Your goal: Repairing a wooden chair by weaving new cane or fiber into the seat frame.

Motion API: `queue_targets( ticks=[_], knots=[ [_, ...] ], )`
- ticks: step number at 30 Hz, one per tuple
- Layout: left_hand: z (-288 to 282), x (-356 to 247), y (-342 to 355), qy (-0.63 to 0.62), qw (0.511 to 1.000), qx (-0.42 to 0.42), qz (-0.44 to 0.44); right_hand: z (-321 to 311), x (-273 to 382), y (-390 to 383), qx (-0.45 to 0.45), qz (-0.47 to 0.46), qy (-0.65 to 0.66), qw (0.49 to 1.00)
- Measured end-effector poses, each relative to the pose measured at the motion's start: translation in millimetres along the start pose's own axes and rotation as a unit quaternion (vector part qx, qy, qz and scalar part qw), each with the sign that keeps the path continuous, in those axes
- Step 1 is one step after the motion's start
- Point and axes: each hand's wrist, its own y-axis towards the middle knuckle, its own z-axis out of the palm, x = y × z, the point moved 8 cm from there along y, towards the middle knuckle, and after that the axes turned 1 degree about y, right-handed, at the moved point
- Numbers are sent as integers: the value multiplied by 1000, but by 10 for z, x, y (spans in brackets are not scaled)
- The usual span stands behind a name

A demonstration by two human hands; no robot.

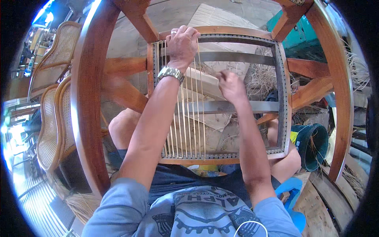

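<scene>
- Far left of frame: woven cane chairs point(53, 114) stand in a row, well apart from the hands.
- Centre: wooden chair frame point(89, 98), reddish-brown, lies tipped toward the person; its square seat frame point(282, 94) has a dark border punched with small holes.
- Cane strands point(185, 126): pale, thin, parallel, stretched from the top rail to the bottom rail; they cover only the left part of the opening.
- Left hand point(181, 45), upper centre: fingers curled over the top rail, pressing on the strand ends; a metal wristwatch point(170, 73) sits on the wrist.
- Right hand point(231, 85), centre: fingers pinched shut, just right of the last strand; what it holds is too thin to tell.
- Lower right: a dark bucket point(314, 144) stands on the floor beside loose cane fibre point(260, 79).
</scene>
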Motion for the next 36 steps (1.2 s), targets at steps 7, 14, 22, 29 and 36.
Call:
queue_targets(
  ticks=[7,14,22,29,36],
  knots=[
    [16,-145,21,27,999,24,11,-684,-101,-934,-48,86,-47,994],
    [-142,-17,36,1,991,125,-56,-778,111,-1184,68,56,402,911],
    [-681,-409,-1184,40,992,118,20,-634,387,-880,88,-22,520,849],
    [-560,-422,-1197,-9,991,133,11,250,-640,197,135,-23,91,986],
    [-394,-64,-175,-146,989,-28,9,1002,-1034,909,192,169,282,925]
  ],
)
